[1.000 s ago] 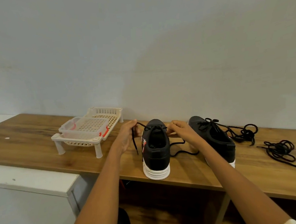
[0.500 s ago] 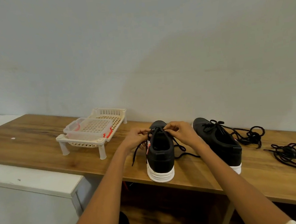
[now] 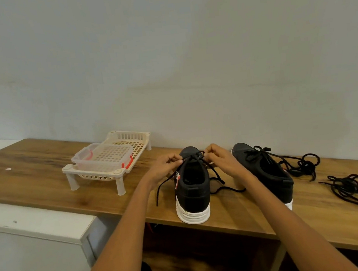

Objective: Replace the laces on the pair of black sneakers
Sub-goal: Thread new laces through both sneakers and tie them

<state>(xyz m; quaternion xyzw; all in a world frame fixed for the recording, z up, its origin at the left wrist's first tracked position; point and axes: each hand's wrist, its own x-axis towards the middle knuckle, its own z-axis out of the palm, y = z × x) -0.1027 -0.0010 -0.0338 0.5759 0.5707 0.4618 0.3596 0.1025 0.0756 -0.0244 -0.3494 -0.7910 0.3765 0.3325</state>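
Matt black cloth sneakers (image 3: pixel 191 184), grained wooden table (image 3: pixel 35 177), seemingly plastic cream rack (image 3: pixel 128 140)

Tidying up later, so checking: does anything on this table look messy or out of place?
Two tangled black laces lie loose right of the sneakers. The near sneaker's heel overhangs the table edge.

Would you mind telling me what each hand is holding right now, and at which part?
Both the left hand and right hand pinch the lace of the nearer sneaker, close to its top eyelets; the lace ends trail loose.
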